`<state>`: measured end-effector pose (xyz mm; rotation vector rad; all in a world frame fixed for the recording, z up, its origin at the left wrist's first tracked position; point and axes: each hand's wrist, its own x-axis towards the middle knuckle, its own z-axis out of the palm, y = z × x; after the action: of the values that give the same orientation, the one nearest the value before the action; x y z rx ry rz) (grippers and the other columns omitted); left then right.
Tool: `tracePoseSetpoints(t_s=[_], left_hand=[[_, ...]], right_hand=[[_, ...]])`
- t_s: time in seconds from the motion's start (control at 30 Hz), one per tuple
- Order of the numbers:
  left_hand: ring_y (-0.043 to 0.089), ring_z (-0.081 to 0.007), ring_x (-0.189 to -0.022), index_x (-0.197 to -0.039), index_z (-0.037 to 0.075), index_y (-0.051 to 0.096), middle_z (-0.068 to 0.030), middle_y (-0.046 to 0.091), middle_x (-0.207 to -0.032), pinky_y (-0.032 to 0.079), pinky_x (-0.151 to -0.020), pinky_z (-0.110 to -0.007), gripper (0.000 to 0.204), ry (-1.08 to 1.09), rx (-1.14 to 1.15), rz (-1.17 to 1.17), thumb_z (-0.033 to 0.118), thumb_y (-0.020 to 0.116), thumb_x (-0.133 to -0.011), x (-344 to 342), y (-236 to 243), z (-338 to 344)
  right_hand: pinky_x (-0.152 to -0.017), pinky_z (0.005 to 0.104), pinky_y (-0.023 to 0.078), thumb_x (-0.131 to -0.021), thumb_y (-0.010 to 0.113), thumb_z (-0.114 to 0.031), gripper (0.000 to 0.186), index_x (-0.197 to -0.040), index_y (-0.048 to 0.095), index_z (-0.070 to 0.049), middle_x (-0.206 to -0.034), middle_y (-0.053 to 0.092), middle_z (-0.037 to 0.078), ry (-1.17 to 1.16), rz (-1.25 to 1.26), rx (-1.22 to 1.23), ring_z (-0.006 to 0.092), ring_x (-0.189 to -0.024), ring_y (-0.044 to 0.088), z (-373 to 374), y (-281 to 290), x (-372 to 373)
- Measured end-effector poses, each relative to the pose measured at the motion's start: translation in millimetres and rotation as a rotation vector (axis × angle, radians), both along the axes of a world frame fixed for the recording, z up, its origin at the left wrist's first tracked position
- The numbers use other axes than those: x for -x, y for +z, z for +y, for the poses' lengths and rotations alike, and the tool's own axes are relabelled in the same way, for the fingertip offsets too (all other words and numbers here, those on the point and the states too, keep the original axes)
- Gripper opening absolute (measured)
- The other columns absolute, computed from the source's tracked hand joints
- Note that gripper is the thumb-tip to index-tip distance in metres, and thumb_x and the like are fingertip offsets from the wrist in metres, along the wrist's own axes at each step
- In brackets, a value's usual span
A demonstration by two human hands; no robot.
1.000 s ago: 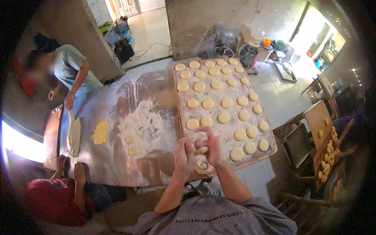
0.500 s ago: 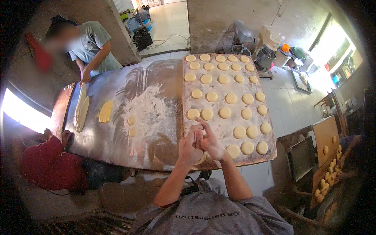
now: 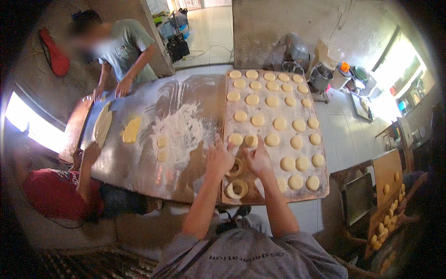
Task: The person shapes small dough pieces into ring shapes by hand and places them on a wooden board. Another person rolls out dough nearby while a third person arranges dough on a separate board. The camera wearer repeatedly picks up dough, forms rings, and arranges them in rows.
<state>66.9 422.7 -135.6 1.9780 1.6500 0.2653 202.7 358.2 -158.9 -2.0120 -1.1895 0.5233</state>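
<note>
My left hand [image 3: 220,157] is over the left edge of the floured board [image 3: 274,109], fingers stretched forward and thumb tip near a pale dough round [image 3: 235,139]. Beside it my right hand [image 3: 258,160] reaches to another dough round [image 3: 251,141], with index finger and thumb apart at its near side; I see no lift. Close to my wrists lie two dough rings, a nearer one [image 3: 237,189] with a wide hole and a second [image 3: 234,168] partly hidden by my left hand. Several flat dough rounds stand in rows across the board.
Left of the board is a metal tabletop [image 3: 134,162] with loose flour [image 3: 179,125], two dough rounds, a yellow slab [image 3: 131,129] and a long dough strip [image 3: 101,124]. Two people work at its far end. At right are boards with dough pieces [image 3: 386,221]; mixers [image 3: 320,74] stand behind.
My hands were together over the board's near left part; now they are apart and farther forward. The dough rings show more plainly. The person in red has reached to the dough strip.
</note>
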Motion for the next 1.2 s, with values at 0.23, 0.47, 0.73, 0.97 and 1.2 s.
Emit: tracePoseSetpoints(t_s=[0.23,0.47,0.73,0.97,1.2], left_hand=[[0.043,-0.0475,-0.122,-0.148,0.015,0.028,-0.0331,0.044,-0.128,0.037,-0.103,-0.051,0.074,-0.279,0.102,-0.071,0.023,0.065,-0.084,25,-6,-9],[0.049,-0.0476,-0.115,-0.148,0.018,0.028,-0.0296,0.050,-0.120,0.041,-0.100,-0.049,0.078,-0.468,0.079,-0.148,0.020,0.069,-0.081,25,-6,13],[0.047,-0.0485,-0.117,-0.147,0.012,0.026,-0.0307,0.048,-0.125,0.040,-0.101,-0.050,0.076,-0.472,0.037,-0.192,0.018,0.066,-0.083,28,-5,28],[0.055,-0.0443,-0.108,-0.129,0.006,0.048,-0.0256,0.056,-0.117,0.045,-0.094,-0.048,0.051,-0.581,-0.058,-0.307,0.015,0.066,-0.081,-3,-38,61],[0.060,-0.0371,-0.098,-0.120,0.005,0.052,-0.0235,0.062,-0.105,0.048,-0.082,-0.045,0.045,-0.125,-0.030,-0.462,0.013,0.069,-0.079,148,-25,103]], right_hand=[[-0.080,0.0554,0.045,-0.080,0.068,-0.042,0.081,-0.143,0.032,-0.008,-0.107,0.059,0.023,0.109,-0.404,0.301,0.0395,-0.097,0.059,-17,24,29],[-0.083,0.0570,0.043,-0.078,0.070,-0.042,0.082,-0.143,0.032,-0.010,-0.110,0.058,0.022,0.031,-0.277,0.374,0.0406,-0.100,0.058,-11,25,31],[-0.086,0.0488,0.045,-0.079,0.070,-0.030,0.074,-0.139,0.035,-0.003,-0.109,0.058,0.023,-0.008,-0.257,0.267,0.0394,-0.101,0.058,-10,21,31],[-0.075,0.0455,0.048,-0.082,0.068,-0.020,0.033,-0.107,0.056,-0.002,-0.093,0.063,0.022,-0.151,-0.501,0.111,0.0372,-0.086,0.061,31,-12,-20],[-0.083,0.0432,0.049,-0.082,0.070,-0.032,0.041,-0.112,0.056,-0.007,-0.097,0.067,0.017,0.153,-0.108,0.061,0.0350,-0.092,0.065,120,49,78]])
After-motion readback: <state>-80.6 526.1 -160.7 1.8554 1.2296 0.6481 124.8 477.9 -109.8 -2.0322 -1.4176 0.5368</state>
